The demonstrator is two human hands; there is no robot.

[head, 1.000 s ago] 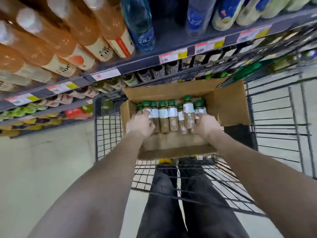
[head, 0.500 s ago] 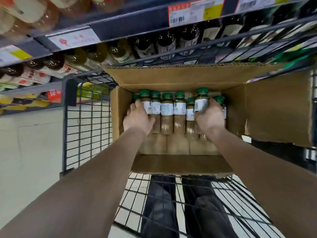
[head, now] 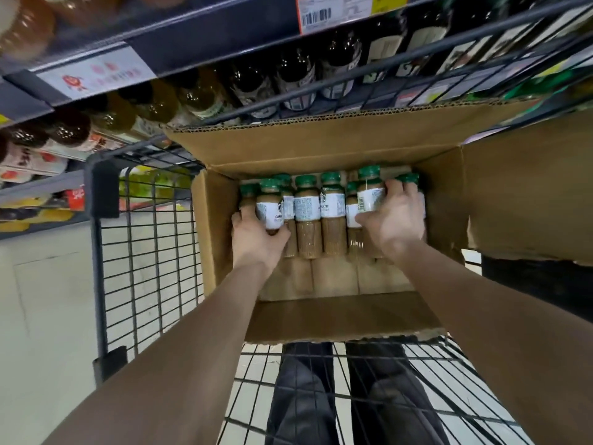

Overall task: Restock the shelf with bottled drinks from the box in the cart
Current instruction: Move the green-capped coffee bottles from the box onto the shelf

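Note:
An open cardboard box sits in a black wire cart. Inside stand several brown coffee bottles with green caps and white labels, packed at the far side. My left hand is wrapped around the leftmost front bottle. On the right, my right hand grips a bottle that sits a little higher than its neighbours. The near half of the box floor is bare cardboard.
Dark shelves with price tags rise just beyond the cart, holding rows of dark and amber bottles. A box flap hangs out to the right. My dark-trousered legs show through the cart's mesh.
The view has come closer to the box. Both hands have closed tighter around their bottles, and the right-hand bottle has risen slightly above the row.

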